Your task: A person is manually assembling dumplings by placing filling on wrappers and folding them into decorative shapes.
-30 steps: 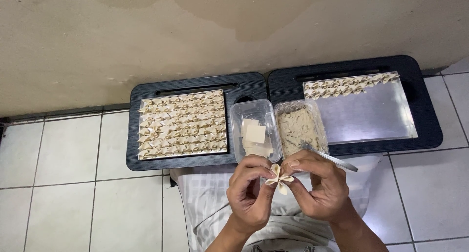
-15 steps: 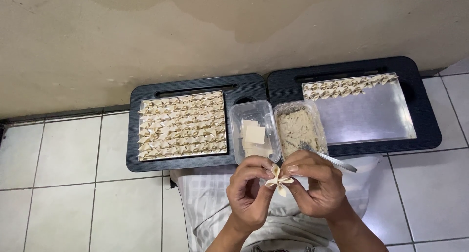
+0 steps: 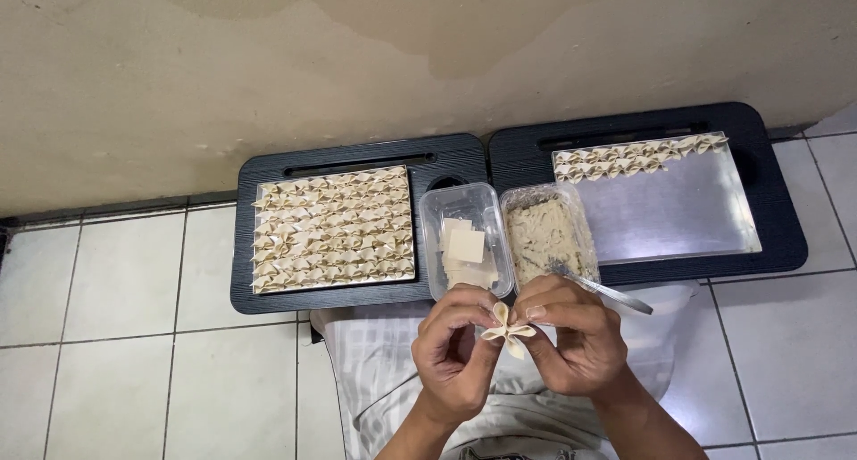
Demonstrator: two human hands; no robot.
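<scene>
— Dumpling (image 3: pixel 508 329) sits where?
— Pinched between both hands, over the lap. Left hand (image 3: pixel 457 353) grips its left wing, right hand (image 3: pixel 571 346) its right; fingers of both closed narrow on the dough. Its long axis runs left to right, waist in the middle, equally near either hand.
— And beneath?
— Two black trays on white floor tiles against a beige wall. Left tray (image 3: pixel 268 299) is packed with folded pieces; right tray (image 3: pixel 777 237) has one row at its far edge.
— Between them?
— Tub of wrappers (image 3: pixel 465 246), tub of filling (image 3: pixel 546 237), spoon (image 3: pixel 607 290) beside it.
</scene>
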